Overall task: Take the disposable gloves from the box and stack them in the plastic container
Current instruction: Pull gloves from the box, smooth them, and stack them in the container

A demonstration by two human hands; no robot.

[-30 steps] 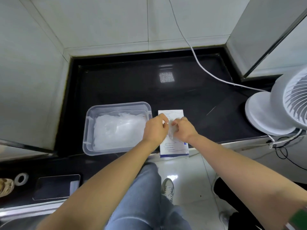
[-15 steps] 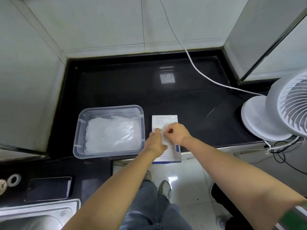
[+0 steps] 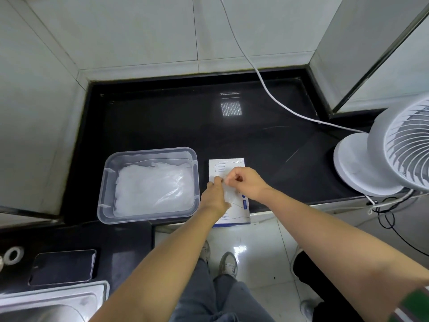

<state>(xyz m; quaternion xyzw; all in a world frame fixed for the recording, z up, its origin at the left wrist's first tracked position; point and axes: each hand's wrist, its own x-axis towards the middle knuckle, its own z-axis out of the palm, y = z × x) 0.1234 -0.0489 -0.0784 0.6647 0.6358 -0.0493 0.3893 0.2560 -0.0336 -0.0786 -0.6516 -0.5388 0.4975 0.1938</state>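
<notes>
A white glove box (image 3: 228, 165) with a blue glove outline lies flat at the black counter's front edge. Both hands are over it. My left hand (image 3: 216, 196) and my right hand (image 3: 246, 183) each pinch a thin clear disposable glove (image 3: 228, 194) that hangs between them above the box. To the left stands the clear plastic container (image 3: 106, 182), with a pile of clear gloves (image 3: 153, 187) lying in it.
A white fan (image 3: 383, 154) stands at the right on the black counter (image 3: 176, 122), its white cable (image 3: 260, 80) running up the tiled wall. A phone (image 3: 62, 267), a tape roll (image 3: 12, 254) and a steel sink (image 3: 46, 305) are at lower left.
The view has shifted, so the sink came into sight. Both hands stay together over the box and keep working the clear glove between their fingers.
</notes>
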